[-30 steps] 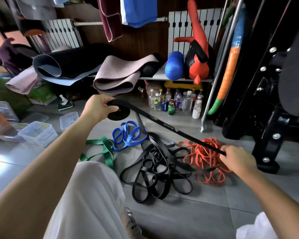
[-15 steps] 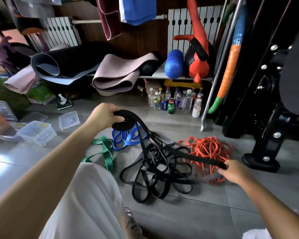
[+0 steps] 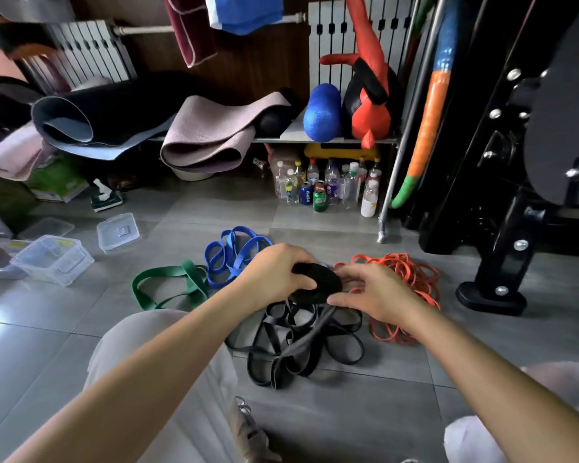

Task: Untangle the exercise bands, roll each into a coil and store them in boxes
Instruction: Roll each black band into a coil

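Hands meet above the floor: left hand [image 3: 274, 272] grips the black coil [image 3: 318, 283], right hand [image 3: 378, 292] pinches its near edge. Black band tangle [image 3: 301, 345] lies beneath. Orange bands [image 3: 411, 272] right; blue bands [image 3: 229, 259], green band [image 3: 168, 285] and clear box [image 3: 52, 260] left.

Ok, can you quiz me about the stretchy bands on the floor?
1. True or false: the green band lies inside the clear box.
2. What colour is the coil that the left hand and right hand hold? A red, B black, C yellow.
3. Fill the gap: the orange band lies on the person's ___ side.
Key: 1 false; 2 B; 3 right.
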